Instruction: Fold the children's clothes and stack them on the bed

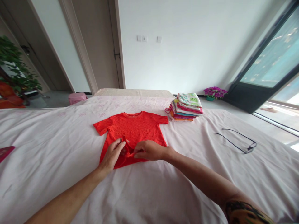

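Observation:
A bright red short-sleeved shirt (135, 124) with a textured front lies spread out, its neckline pointing away from me. Near its lower hem, my left hand (112, 155) is closed on a gathered strip of red fabric that sticks up between thumb and fingers. Just to the right, my right hand (147, 150) pinches another bit of the same red cloth, its fingertips pointing left. Between the two hands the fabric is raised and looped. Whether this strip is the hem itself or a separate tie, I cannot tell.
The shirt lies on a pale, wrinkled sheet (198, 180). Behind it to the right stands a stack of folded clothes (187, 107). Black-framed glasses (240, 141) rest at the right. At the left edge is a pink flat object (6, 152). A pink stool (77, 98) stands beyond.

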`<state>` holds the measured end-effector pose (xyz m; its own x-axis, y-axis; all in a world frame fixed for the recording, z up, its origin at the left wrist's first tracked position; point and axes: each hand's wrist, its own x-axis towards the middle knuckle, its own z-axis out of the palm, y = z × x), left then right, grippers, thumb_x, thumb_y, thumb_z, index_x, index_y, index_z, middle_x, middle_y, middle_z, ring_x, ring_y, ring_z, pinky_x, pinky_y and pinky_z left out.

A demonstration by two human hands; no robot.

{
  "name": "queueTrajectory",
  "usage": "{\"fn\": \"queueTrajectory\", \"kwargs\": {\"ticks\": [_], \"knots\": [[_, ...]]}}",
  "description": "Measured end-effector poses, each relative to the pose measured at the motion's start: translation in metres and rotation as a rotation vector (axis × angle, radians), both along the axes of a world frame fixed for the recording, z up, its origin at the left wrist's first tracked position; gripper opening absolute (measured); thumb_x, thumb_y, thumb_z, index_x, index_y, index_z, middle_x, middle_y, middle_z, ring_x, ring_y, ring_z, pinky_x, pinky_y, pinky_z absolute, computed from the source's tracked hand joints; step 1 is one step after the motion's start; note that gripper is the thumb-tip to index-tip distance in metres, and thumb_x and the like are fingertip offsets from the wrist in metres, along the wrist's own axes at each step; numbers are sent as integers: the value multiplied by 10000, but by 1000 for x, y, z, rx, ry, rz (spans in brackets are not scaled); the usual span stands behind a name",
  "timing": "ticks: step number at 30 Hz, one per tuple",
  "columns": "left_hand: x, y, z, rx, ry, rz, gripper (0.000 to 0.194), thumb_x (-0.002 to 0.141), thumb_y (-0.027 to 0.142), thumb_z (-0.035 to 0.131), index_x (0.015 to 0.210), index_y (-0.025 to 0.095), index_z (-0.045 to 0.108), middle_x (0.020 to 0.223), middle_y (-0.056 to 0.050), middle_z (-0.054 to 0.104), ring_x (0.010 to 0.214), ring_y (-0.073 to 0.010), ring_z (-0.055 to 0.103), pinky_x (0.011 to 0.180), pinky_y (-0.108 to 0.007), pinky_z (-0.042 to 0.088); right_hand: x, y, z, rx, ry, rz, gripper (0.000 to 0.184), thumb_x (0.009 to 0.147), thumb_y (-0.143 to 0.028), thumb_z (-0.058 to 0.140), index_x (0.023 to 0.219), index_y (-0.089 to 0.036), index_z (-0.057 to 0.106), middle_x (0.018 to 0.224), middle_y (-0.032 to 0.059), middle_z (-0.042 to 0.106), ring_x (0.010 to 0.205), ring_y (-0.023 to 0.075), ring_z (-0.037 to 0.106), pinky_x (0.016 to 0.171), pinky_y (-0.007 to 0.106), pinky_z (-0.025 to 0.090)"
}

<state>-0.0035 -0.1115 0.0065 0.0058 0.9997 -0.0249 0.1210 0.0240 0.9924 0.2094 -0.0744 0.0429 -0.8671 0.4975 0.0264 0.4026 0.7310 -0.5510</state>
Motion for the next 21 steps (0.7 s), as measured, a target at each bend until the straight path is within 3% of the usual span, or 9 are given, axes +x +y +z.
{"fn": "queueTrajectory", "kwargs": {"ticks": [4,9,11,13,16,19,21], "knots": [[-5,11,5,93,61,30,303,837,460,564,934,186,647,786,8,647,751,-152,594,705,-244,467,-9,10,-8,-60,-96,-84,386,966,-447,487,823,-152,692,666,-28,574,562,72,429,533,207,278],[0,12,18,321,258,2,283,875,399,541,1013,178,653,993,-50,696,956,-189,641,881,-294,482,-20,9,-23,42,-85,-202,306,919,-418,552,822,-169,700,705,-14,622,563,76,436,524,219,250],[6,8,16,365,334,-18,282,882,386,541,1047,180,643,1006,-61,699,936,-187,651,870,-305,497,-22,8,-26,-1,-29,-256,255,879,-398,605,840,-166,700,714,-13,638,573,79,472,526,209,275],[12,3,10,369,377,-59,273,885,367,548,1077,186,620,993,-58,699,886,-174,657,827,-301,516,-19,8,-26,-137,39,-329,184,859,-324,616,893,-164,698,689,-18,644,571,84,516,533,194,321],[16,-3,-4,346,429,-201,238,881,329,571,1082,205,601,989,-42,694,876,-161,655,811,-296,528,-1,11,-21,-292,149,-453,185,835,-159,546,950,-162,690,685,-18,660,579,91,574,557,185,390],[12,-9,-9,326,520,-337,288,842,293,641,1118,230,593,1077,-36,676,987,-172,643,888,-315,521,31,11,-12,-178,181,-516,211,750,-69,546,873,-155,695,776,-2,689,662,99,602,608,187,416],[4,-14,-6,351,576,-375,342,825,262,661,1154,240,567,1129,-34,653,1035,-174,628,918,-321,514,55,5,-5,-121,107,-470,210,724,-63,556,851,-160,693,806,-2,693,690,106,598,628,194,419]]}}
